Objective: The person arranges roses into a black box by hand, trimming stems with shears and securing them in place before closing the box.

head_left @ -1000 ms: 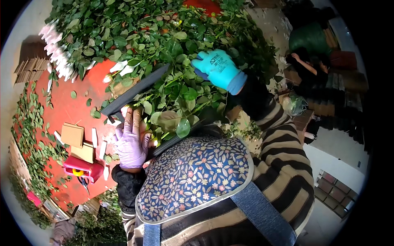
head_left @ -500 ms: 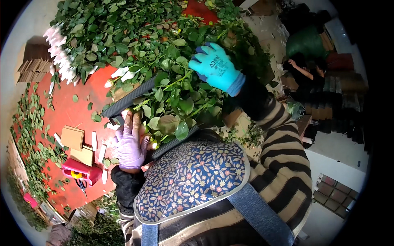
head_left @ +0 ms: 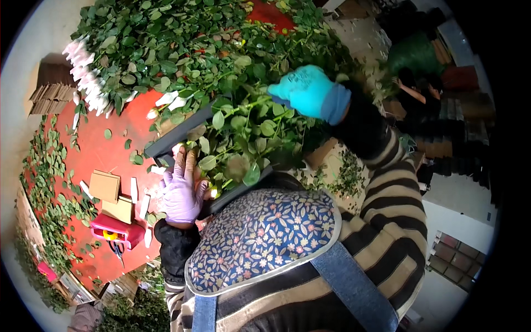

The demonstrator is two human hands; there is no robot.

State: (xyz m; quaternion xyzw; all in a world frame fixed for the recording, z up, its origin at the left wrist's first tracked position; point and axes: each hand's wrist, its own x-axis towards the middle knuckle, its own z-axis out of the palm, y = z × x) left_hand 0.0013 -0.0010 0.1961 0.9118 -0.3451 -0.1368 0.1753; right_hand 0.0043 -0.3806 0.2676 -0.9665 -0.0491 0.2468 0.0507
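1. Leafy green rose stems (head_left: 251, 135) lie between two long black bars (head_left: 182, 130); likely light, springy, perhaps thorny. Hold the stalks, sparing delicate pale-pink blooms (head_left: 213, 193).
2. Lavender-gloved left hand (head_left: 181, 193): unclenched, fingers extended by blooms.
3. Turquoise-gloved right hand (head_left: 310, 93): curled at stems; grasp uncertain.

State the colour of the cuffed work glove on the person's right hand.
The right hand wears a turquoise cuffed glove, darker blue underneath; best seen in head view.
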